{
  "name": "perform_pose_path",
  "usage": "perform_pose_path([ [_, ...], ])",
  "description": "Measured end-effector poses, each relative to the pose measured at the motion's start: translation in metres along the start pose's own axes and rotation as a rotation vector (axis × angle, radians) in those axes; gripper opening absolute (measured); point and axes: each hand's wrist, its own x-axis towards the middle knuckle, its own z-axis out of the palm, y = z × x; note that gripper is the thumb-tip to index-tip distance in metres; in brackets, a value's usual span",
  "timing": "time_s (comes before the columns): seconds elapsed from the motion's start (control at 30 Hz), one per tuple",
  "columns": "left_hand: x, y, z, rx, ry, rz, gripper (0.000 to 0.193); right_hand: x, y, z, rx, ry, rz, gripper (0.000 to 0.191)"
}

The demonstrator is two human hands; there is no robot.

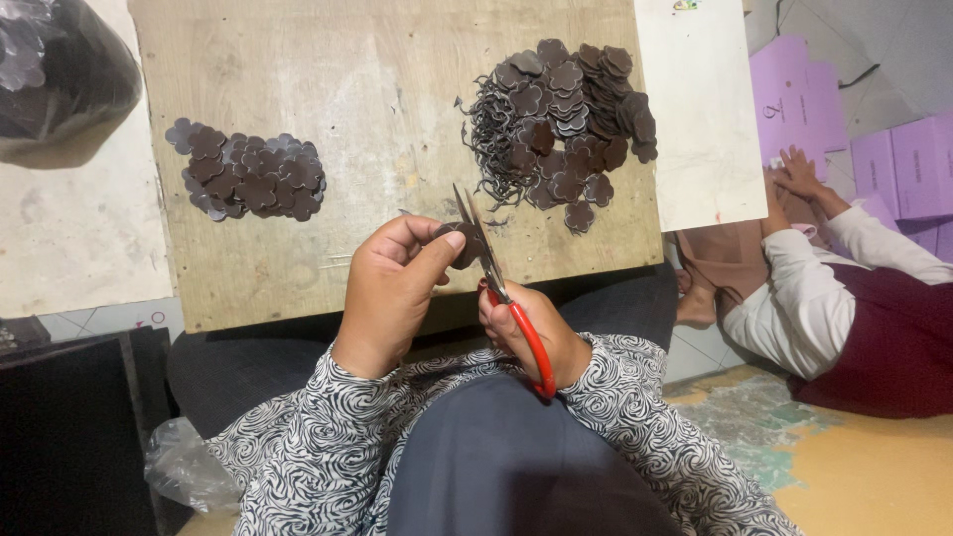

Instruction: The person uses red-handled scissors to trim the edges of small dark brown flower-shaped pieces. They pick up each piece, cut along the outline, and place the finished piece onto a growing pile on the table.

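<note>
My left hand [387,288] pinches a dark brown flower-shaped piece [463,245] between thumb and fingers. My right hand [526,328] grips red-handled scissors [501,293], whose blades are against that piece. Both hands hover over the near edge of a wooden board [377,109]. On the board's left lies a flat pile of cut flower pieces [248,177]. At its right sits a larger heap of flower pieces [571,119] mixed with thin curly trimmings [486,139].
A black bag [60,69] lies at the top left. A white panel [700,109] sits right of the board. Another person [844,298] lies on the floor at the right beside purple boxes [893,149]. A dark box [69,427] stands at the lower left.
</note>
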Motion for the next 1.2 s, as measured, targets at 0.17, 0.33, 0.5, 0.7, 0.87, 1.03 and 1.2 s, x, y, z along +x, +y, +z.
perform_pose_path([
  [0.17,0.0,0.003,0.0,-0.009,0.005,-0.025,0.012,-0.001,-0.002,0.0,-0.009,0.001,0.024,0.051],
  [0.33,0.002,0.005,0.0,-0.018,0.016,-0.028,0.013,-0.001,-0.003,-0.001,-0.06,0.002,0.011,0.052],
  [0.5,0.001,0.003,-0.003,-0.007,0.02,-0.011,0.013,-0.002,-0.002,-0.001,-0.074,-0.001,0.02,0.05],
  [0.7,0.003,0.001,-0.005,-0.003,0.015,-0.003,0.011,-0.002,0.0,-0.001,-0.047,-0.01,0.033,0.046],
  [0.87,0.003,0.0,-0.007,-0.011,0.014,-0.02,0.012,-0.003,0.0,-0.002,-0.035,-0.025,0.049,0.045],
  [1.03,0.003,-0.001,-0.01,-0.011,0.007,-0.019,0.011,-0.002,0.0,-0.003,-0.186,-0.016,0.02,0.047],
  [1.2,0.004,-0.001,-0.011,-0.007,0.012,-0.031,0.011,-0.002,-0.002,-0.003,-0.234,-0.015,0.016,0.048],
])
